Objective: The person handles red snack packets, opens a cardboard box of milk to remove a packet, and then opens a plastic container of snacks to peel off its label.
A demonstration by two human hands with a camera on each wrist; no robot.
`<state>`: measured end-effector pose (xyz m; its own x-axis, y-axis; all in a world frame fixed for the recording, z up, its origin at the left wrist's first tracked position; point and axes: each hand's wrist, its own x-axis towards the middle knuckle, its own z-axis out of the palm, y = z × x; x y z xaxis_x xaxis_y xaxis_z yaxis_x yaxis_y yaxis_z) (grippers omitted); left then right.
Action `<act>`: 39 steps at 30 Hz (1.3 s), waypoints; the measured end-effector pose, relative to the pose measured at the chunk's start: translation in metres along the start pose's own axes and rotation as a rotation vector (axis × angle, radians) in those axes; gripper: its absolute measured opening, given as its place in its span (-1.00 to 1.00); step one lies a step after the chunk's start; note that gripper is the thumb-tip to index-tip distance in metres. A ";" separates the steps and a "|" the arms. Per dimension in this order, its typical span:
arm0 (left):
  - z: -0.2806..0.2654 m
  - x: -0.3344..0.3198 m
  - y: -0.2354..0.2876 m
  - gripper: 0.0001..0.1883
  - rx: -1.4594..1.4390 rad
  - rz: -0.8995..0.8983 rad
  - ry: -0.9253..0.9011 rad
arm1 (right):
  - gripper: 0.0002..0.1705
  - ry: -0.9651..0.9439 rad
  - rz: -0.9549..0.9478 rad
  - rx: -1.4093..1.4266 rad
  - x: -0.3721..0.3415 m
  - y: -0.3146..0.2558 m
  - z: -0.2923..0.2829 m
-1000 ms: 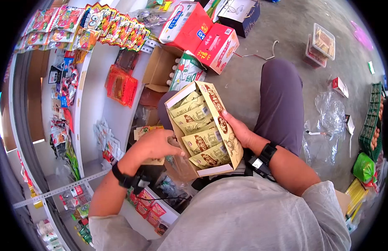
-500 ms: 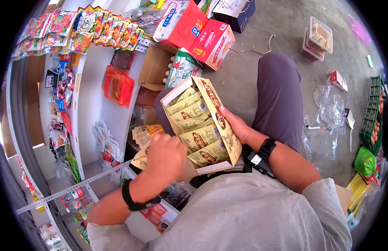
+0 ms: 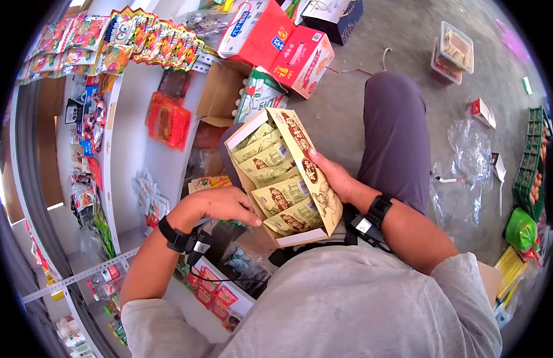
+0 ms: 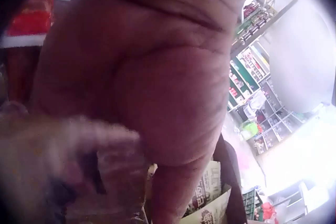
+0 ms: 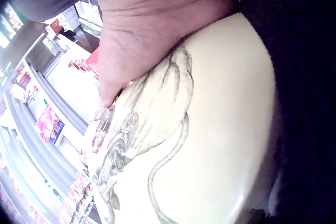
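A pale yellow carton (image 3: pixel 323 197) lies tilted in the person's lap, its open top showing several gold sachets (image 3: pixel 279 197) with brown lettering. My right hand (image 3: pixel 333 176) holds its right side, thumb along the printed panel and the other fingers hidden beneath. The right wrist view shows that thumb over a panel with a grey line drawing (image 5: pixel 173 113). At the carton's left edge is my left hand (image 3: pixel 220 204), fingers extended toward the near corner. In the left wrist view its thumb (image 4: pixel 176 187) points down beside the sachets (image 4: pixel 210 203), and a pale shape to the left is blurred.
Shelves (image 3: pixel 130 155) with hanging snack packs stand at left. Red boxes (image 3: pixel 282 48) and an open brown carton (image 3: pixel 220 89) sit ahead. On the floor at right are clear tubs (image 3: pixel 455 51), plastic film (image 3: pixel 467 161) and a green egg crate (image 3: pixel 530 167).
The left hand swung away over a yellowish piece at the carton's left, then came back to the carton edge. That piece no longer shows under the hand. The right hand keeps its hold.
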<state>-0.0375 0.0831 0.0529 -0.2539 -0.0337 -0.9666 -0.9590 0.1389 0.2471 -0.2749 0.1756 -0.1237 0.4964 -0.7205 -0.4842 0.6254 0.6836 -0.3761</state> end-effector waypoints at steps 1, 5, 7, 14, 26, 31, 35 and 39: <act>0.002 0.006 -0.006 -0.46 -0.010 0.009 -0.010 | -0.21 0.005 0.001 0.001 -0.001 0.000 0.001; 0.017 0.002 0.007 -0.52 0.059 0.052 0.013 | -0.19 0.009 -0.010 0.002 0.000 0.000 0.000; 0.033 0.016 -0.013 -0.51 -0.012 0.073 0.128 | -0.19 0.021 -0.009 -0.009 -0.001 0.000 0.000; 0.079 -0.018 0.051 -0.74 0.439 -0.008 0.639 | -0.19 -0.021 -0.010 0.003 0.002 0.003 -0.004; 0.061 -0.007 0.026 -0.45 -0.030 -0.109 0.216 | -0.20 -0.077 0.024 0.034 -0.001 0.002 0.001; 0.080 0.020 0.000 -0.63 -0.163 0.046 0.115 | -0.20 -0.074 0.008 -0.032 -0.007 -0.004 0.004; 0.106 -0.008 0.043 -0.74 0.049 -0.129 0.442 | -0.18 -0.054 0.016 -0.050 -0.003 -0.001 0.001; 0.140 -0.014 0.060 -0.82 0.479 0.078 0.895 | -0.17 -0.060 0.000 -0.092 -0.001 0.001 -0.004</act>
<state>-0.0736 0.2306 0.0717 -0.5029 -0.7086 -0.4949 -0.8344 0.5474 0.0642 -0.2773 0.1774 -0.1263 0.5331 -0.7242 -0.4375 0.5691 0.6895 -0.4480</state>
